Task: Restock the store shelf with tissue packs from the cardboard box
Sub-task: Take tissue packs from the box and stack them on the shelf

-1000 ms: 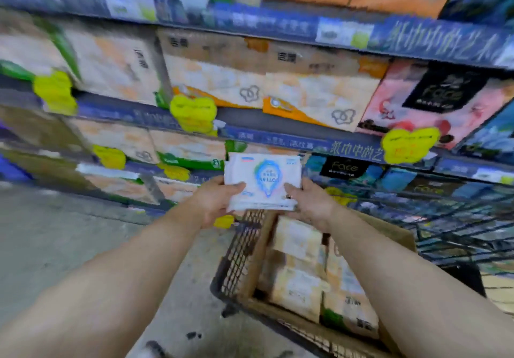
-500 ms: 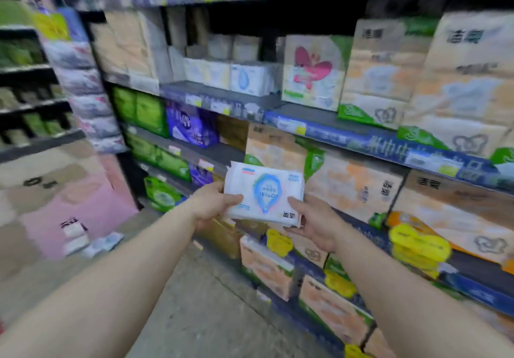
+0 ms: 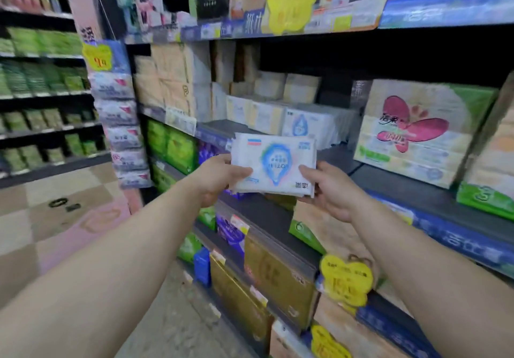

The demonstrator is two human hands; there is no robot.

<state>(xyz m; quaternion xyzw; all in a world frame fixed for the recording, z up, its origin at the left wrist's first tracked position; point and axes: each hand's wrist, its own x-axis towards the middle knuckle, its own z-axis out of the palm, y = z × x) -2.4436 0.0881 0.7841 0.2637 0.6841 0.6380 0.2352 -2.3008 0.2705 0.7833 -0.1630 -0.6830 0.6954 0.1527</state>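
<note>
Before a dark metal store shelf [image 3: 389, 182], left hand [image 3: 219, 177] and right hand [image 3: 331, 191] each pinch a flat white blue-printed plastic tissue pack [image 3: 274, 164].

We see even, fairly dim store light falling from overhead. The recess under the dark metal shelf board [image 3: 306, 31] at upper right is nearly black. Motion blur smears most of the frame, worst in the upper right corner and on the green packages [image 3: 36, 79] at left. The white plastic-wrapped tissue pack with a blue drop logo [image 3: 274, 163] at centre is sharpest, though its print stays soft. Wide-angle distortion bends shelf lines toward the edges.
</note>
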